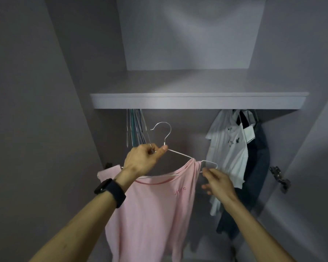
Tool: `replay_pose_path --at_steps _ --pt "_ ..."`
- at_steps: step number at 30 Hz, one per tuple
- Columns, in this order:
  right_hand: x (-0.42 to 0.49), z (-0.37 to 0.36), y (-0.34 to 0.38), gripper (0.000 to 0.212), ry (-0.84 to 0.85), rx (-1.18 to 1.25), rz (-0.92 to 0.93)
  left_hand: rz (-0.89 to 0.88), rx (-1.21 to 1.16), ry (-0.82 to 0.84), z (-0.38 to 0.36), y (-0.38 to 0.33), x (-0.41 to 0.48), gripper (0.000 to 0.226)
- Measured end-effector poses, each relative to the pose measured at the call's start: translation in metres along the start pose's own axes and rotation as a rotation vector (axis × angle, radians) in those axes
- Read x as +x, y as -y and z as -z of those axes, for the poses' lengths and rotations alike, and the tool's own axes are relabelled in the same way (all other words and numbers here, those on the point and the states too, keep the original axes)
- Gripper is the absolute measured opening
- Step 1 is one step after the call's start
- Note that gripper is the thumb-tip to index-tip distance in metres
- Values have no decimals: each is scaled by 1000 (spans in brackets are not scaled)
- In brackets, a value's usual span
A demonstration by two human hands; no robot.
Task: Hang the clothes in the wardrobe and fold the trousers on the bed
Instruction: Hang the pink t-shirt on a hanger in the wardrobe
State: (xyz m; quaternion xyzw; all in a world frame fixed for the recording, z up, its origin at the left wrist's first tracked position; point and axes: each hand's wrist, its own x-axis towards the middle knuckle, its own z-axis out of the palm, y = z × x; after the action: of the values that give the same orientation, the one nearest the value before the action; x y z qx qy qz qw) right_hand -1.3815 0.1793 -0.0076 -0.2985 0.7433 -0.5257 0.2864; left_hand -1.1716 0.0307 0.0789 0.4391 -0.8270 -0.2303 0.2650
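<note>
**Wardrobe interior, head view.** The left hand [142, 159] is gripping the white wire hanger [180, 154] just below its hook and holding it beneath the wardrobe shelf [197, 101]. The pink top [155, 205] is hanging on this hanger, its right shoulder sitting short of the wire's end. The right hand [218, 183], fingers relaxed and uncurled, is touching that bare end. Empty hangers [135, 127] are hanging at left, and a white shirt [229, 148] and dark garments [257, 167] are hanging at right.

From the held hanger [178, 155]: shelf [197, 101] caps twelve o'clock, bare hangers [136, 127] crowd ten, white shirt [227, 148] and dark clothes [257, 167] block three. Open gap at one o'clock!
</note>
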Motion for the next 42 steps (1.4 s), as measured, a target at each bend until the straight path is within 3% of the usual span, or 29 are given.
replay_pose_path --at_steps 7,10,13,20,23,26,29,32,42 --pt "7 -28 12 6 43 210 45 -35 25 -12 -3 15 1 54" --pt "14 -30 12 11 35 156 55 -47 79 -29 -4 32 -2 53" --pt "27 -18 7 11 -81 174 57 -55 119 -30 0 51 -5 53" --pt "42 -4 -12 14 -59 127 -74 -17 -8 -52 -2 46 -7 47" --pt "45 3 -20 15 -154 107 -103 -18 -34 -28 -10 41 -6 48" --pt "38 8 -22 23 -216 -93 126 -40 -51 -20 -15 37 -3 46" --pt "32 12 -19 27 -14 -363 470 -77 -48 -12 -22 28 0 46" --pt "30 15 -16 21 105 -567 687 -107 -38 -1 -31 22 0 46" --pt "18 34 13 16 274 -756 623 -200 14 49 -75 4 1 42"
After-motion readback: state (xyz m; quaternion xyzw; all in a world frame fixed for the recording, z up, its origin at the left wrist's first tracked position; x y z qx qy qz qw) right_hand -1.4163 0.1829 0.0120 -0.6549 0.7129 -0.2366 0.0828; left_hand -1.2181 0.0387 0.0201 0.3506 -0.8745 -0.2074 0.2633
